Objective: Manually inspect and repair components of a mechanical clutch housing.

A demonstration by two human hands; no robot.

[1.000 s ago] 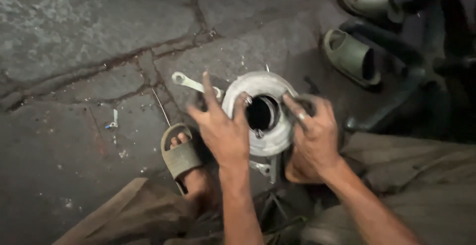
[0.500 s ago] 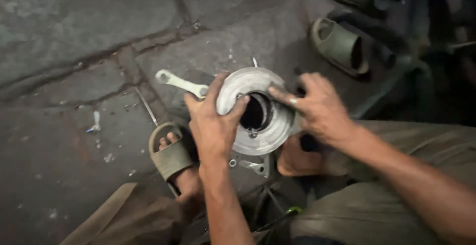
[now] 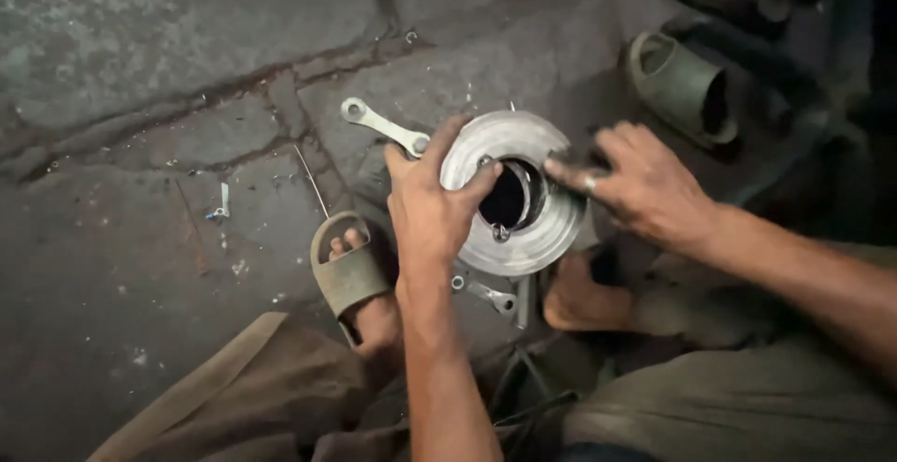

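Fingers (image 3: 481, 180) on metal disc (image 3: 547, 228)

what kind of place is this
Probably an informal ground-level repair spot: cracked stone floor, a wrench lying loose, and both hands, left hand and right hand, on a round metal disc.

Bare forearms, no sleeves in view. Left hand (image 3: 432, 214) without rings; right hand (image 3: 645, 186) with a silvery ring (image 3: 590, 183) on one finger. Olive-drab trousers (image 3: 738, 406), loose and creased, over both legs. Olive rubber slide sandal (image 3: 348, 270) with a broad single strap on the left foot, toes showing; right foot (image 3: 579, 298) bare.
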